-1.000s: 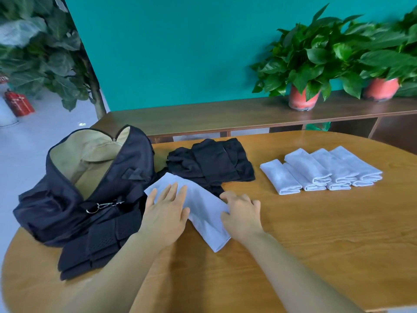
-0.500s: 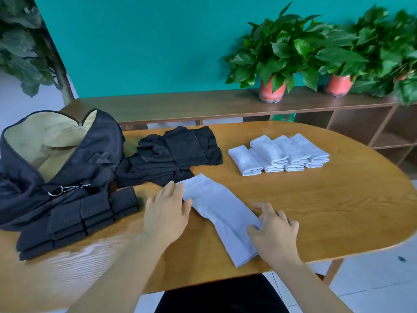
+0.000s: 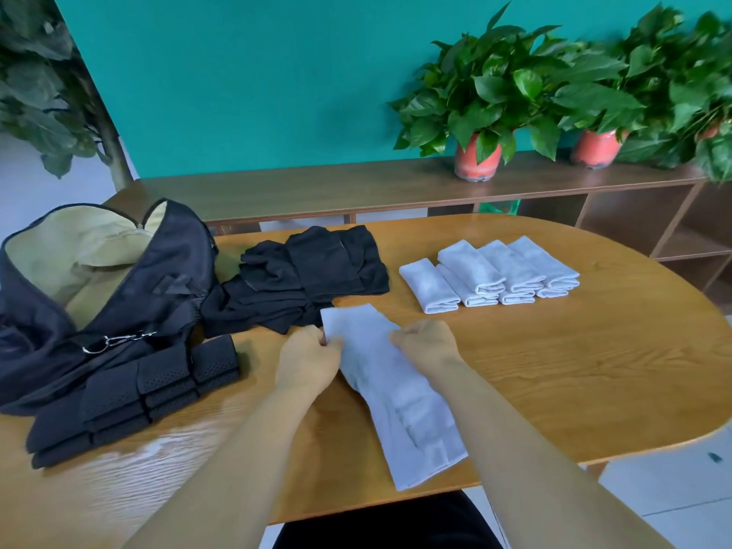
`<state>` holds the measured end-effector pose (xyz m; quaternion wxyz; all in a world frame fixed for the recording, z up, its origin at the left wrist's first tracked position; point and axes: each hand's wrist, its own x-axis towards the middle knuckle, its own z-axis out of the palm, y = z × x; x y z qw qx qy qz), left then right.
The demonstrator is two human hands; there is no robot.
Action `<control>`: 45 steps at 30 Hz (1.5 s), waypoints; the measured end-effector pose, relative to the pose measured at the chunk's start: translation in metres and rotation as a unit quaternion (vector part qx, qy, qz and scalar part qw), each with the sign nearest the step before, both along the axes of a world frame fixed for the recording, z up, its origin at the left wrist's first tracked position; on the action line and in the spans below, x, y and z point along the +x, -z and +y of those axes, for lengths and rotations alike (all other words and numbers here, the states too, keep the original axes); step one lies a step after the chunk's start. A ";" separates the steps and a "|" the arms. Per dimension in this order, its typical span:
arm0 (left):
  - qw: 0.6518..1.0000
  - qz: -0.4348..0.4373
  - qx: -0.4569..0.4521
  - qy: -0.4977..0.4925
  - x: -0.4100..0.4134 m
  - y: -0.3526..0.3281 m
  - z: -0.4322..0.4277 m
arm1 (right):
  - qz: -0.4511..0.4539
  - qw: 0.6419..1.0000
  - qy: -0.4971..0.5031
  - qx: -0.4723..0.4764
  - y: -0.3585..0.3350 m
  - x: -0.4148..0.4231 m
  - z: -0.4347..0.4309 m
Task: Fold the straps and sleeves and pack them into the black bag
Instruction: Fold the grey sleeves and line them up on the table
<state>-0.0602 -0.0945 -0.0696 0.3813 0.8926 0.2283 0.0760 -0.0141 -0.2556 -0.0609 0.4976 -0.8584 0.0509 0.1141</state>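
A long white sleeve (image 3: 392,394) lies flat on the wooden table (image 3: 574,382), running from the middle toward the near edge. My left hand (image 3: 311,360) pinches its far left edge and my right hand (image 3: 426,344) pinches its far right edge. Several folded white sleeves (image 3: 491,273) sit in a row at the back right. A pile of black sleeves (image 3: 309,279) lies at the back middle. The black bag (image 3: 103,287) stands open at the left, its tan lining showing. Folded black mesh straps (image 3: 134,398) lie in front of the bag.
A low wooden shelf (image 3: 317,188) runs behind the table with two potted plants (image 3: 481,101) on it. A large leafy plant (image 3: 43,85) stands at the far left. The table's near edge is just past the sleeve's near end.
Both hands went from pressing flat on the white sleeve to pinching its far end. The right hand moved up from the sleeve's near end. The sleeve now lies farther right, away from the bag.
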 end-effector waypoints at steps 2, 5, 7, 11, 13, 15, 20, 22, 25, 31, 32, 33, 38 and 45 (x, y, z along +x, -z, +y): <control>0.997 -0.058 -0.057 -0.013 -0.001 -0.012 -0.002 | 0.000 0.998 -0.005 0.062 -0.013 -0.009 -0.006; 0.995 -0.093 -0.043 0.000 -0.009 -0.031 -0.008 | -0.005 0.992 -0.061 0.112 -0.040 -0.037 -0.021; 0.995 -0.095 -0.006 0.036 -0.018 -0.041 -0.012 | -0.020 0.988 -0.089 0.125 -0.056 -0.053 -0.034; 0.994 -0.071 0.026 0.082 -0.024 -0.048 -0.016 | -0.039 0.985 -0.108 0.127 -0.068 -0.056 -0.050; 0.993 -0.044 0.047 0.095 -0.019 -0.036 -0.017 | -0.025 0.992 -0.097 0.072 -0.053 -0.049 -0.048; 0.991 -0.005 0.078 0.106 -0.015 -0.016 -0.019 | -0.008 0.996 -0.089 -0.014 -0.028 -0.039 -0.043; 0.977 -0.011 0.186 0.104 -0.001 0.010 -0.020 | -0.046 0.983 -0.050 -0.171 -0.001 -0.016 -0.035; 0.968 -0.024 0.224 0.112 0.011 0.008 -0.019 | -0.079 0.975 -0.036 -0.203 -0.004 -0.006 -0.030; 0.960 -0.026 0.250 0.121 0.028 0.008 -0.017 | -0.102 0.964 -0.032 -0.244 -0.002 0.004 -0.023; 0.963 -0.106 0.235 0.072 0.020 0.013 -0.012 | -0.268 0.909 0.004 -0.320 0.016 0.001 -0.033; 0.956 -0.122 0.252 0.090 0.018 0.015 -0.014 | -0.308 0.886 -0.008 -0.348 0.020 0.000 -0.031; 0.944 -0.142 0.274 0.118 0.017 0.019 -0.017 | -0.349 0.862 -0.030 -0.366 0.024 0.000 -0.026; 0.893 0.012 0.369 0.258 0.013 0.026 -0.027 | -0.299 0.805 -0.254 -0.445 0.032 -0.002 -0.010; 0.836 0.092 0.439 0.315 0.003 0.019 -0.001 | -0.194 0.799 -0.344 -0.454 0.025 0.008 -0.041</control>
